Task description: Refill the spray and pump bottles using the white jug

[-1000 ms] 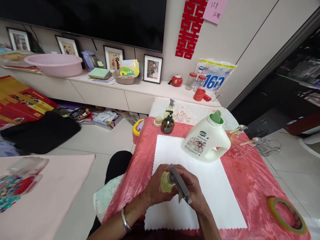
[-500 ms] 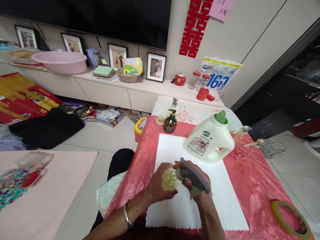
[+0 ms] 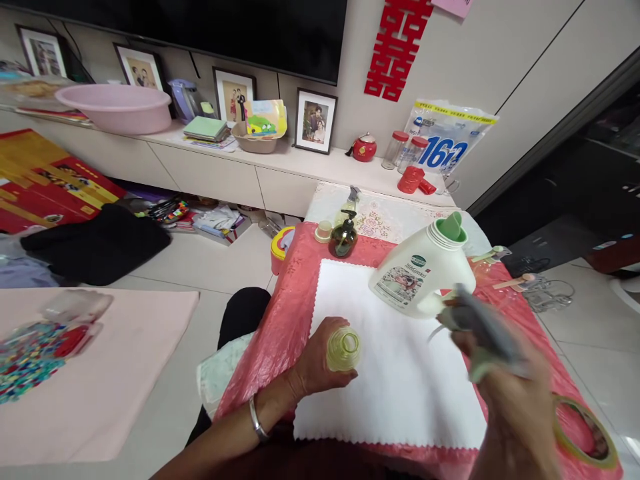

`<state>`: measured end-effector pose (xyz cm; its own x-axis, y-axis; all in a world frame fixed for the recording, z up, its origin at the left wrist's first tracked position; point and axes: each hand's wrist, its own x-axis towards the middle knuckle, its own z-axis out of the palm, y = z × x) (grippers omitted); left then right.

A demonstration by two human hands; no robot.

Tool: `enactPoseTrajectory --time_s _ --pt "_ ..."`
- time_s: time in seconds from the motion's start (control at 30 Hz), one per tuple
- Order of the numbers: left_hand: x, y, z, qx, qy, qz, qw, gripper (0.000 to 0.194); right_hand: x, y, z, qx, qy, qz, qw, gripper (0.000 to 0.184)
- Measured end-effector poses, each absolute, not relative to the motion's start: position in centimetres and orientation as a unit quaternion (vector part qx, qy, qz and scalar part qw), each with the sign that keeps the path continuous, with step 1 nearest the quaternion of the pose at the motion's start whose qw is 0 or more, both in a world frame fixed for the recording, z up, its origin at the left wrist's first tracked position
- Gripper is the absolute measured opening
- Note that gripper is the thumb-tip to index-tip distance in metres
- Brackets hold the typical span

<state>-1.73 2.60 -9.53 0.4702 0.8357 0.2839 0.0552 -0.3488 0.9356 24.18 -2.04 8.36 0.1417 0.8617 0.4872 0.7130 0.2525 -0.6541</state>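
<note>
My left hand (image 3: 315, 363) is closed round a small yellow-green bottle (image 3: 343, 349) whose neck stands uncovered, over a white cloth (image 3: 395, 393) on the red table cover (image 3: 280, 333). My right hand (image 3: 505, 393) grips a grey spray head (image 3: 483, 330), blurred, with its thin tube trailing, off to the right of the bottle. A big white detergent jug (image 3: 425, 273) with a green spout lies tilted just behind the spray head.
A dark pump bottle (image 3: 343, 239) and a small cap (image 3: 323, 231) stand at the table's far end. A tape roll (image 3: 583, 430) lies at the right corner. A pink table (image 3: 100, 380) with colourful bits is on the left. Clutter covers the floor beyond.
My right hand has pulled the spray head off the yellow-green bottle and carried it right. The left hand still holds the bottle in place.
</note>
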Motion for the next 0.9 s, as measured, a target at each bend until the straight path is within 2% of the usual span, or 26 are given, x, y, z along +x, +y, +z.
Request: enactPoseTrajectory --time_s 0.17,0.3,0.43,0.57,0.77,0.9 --pt "-1.8 2.5 -9.2 0.699 0.329 0.394 0.498 0.089 23.3 -2.0 1.3 -0.638 -0.698 0.115 0.305 0.031" --pt "-1.7 2.4 -9.2 0.693 0.324 0.403 0.502 0.09 22.4 -2.7 -3.1 -0.653 -0.7 0.133 0.258 0.029" --pt "-1.7 2.4 -9.3 0.685 0.326 0.411 0.505 0.09 22.2 -3.0 -4.1 -0.651 -0.7 0.156 0.249 0.033" --pt "-1.5 2.4 -8.5 0.665 0.327 0.416 0.527 0.087 24.1 -3.1 -2.6 -0.669 -0.661 0.158 0.301 0.033" --pt "-1.4 3.8 -5.4 0.646 0.355 0.395 0.548 0.082 29.1 -3.0 0.7 -0.769 -0.443 0.035 0.46 0.051" --pt "-1.0 5.7 -5.3 0.645 0.378 0.413 0.52 0.084 30.5 -1.4 1.6 -0.768 -0.383 0.047 0.512 0.068"
